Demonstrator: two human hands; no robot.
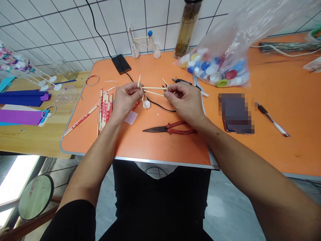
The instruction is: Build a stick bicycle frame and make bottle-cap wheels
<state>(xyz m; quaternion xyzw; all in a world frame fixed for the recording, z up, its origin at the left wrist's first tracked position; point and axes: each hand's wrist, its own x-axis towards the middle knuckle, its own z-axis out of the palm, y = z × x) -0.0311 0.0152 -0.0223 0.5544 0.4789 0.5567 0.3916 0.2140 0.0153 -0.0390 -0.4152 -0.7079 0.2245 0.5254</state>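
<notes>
My left hand (126, 99) and my right hand (184, 100) both pinch a small frame of thin wooden sticks (154, 89) above the orange table (140, 144). A white bottle-cap wheel (146, 104) hangs from the frame's lower side, close to my left hand. Below my right hand lie red-handled pliers (169, 129), not touched by either hand. Left of my left wrist sits a bundle of chopsticks in red-and-white paper sleeves (105, 108). A black cable (160, 106) runs under the frame.
A finished stick model with a blue ball and white cap wheels (144, 43) stands at the back, near a black phone (121, 63). A plastic bag of bottle caps (215, 65), a tall flask (187, 28), a pen (273, 122) and a pixelated dark object (235, 113) share the table.
</notes>
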